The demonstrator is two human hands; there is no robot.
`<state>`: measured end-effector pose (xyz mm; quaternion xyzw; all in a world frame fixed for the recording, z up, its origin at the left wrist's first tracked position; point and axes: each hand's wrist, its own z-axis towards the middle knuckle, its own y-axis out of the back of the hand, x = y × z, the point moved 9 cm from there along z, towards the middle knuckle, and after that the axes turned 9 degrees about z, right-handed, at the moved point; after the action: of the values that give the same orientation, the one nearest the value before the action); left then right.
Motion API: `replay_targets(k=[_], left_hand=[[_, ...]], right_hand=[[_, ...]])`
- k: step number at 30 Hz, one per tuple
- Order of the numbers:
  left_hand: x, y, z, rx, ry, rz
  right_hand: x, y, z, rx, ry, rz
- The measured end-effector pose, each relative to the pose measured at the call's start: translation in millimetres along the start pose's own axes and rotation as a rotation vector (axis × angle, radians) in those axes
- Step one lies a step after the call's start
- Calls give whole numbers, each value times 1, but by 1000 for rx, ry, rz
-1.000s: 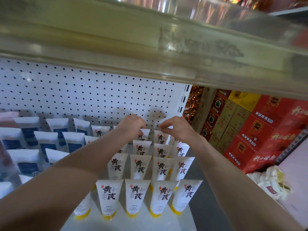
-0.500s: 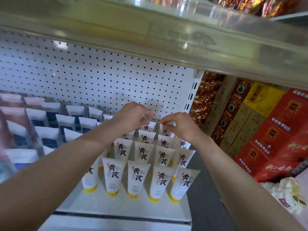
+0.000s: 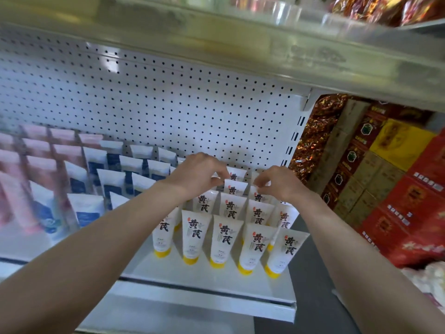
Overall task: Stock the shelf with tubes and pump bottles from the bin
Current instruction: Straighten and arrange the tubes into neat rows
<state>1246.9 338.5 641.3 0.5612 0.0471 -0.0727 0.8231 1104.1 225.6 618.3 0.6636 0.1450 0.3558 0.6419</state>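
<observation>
Several white tubes with yellow caps (image 3: 222, 239) stand cap-down in rows on the white shelf (image 3: 207, 297). Both my arms reach to the back rows near the pegboard. My left hand (image 3: 196, 174) has its fingers curled, and its fingertips pinch the top corner of a back-row tube (image 3: 235, 189). My right hand (image 3: 278, 185) is curled too and pinches the crimped top of the neighbouring tube (image 3: 258, 197). The bin and any pump bottles are out of view.
Blue-and-white tubes (image 3: 113, 179) and blurred pink tubes (image 3: 41, 162) fill the shelf to the left. The white pegboard (image 3: 156, 104) backs the shelf, and an upper shelf (image 3: 265, 44) hangs overhead. Red and yellow cartons (image 3: 397, 179) are stacked on the right.
The view has pulled back, and the shelf's front edge now shows. Both hands stay curled at the tube tops in the back rows and have come slightly toward me.
</observation>
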Motion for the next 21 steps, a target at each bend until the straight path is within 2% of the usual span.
replay_targets(k=[14, 21], left_hand=[[-9, -30, 25, 50, -63, -25], [-14, -34, 27, 38, -94, -29]], right_hand=[[-17, -10, 8, 31, -109, -69], [-18, -8, 6, 35, -116, 42]])
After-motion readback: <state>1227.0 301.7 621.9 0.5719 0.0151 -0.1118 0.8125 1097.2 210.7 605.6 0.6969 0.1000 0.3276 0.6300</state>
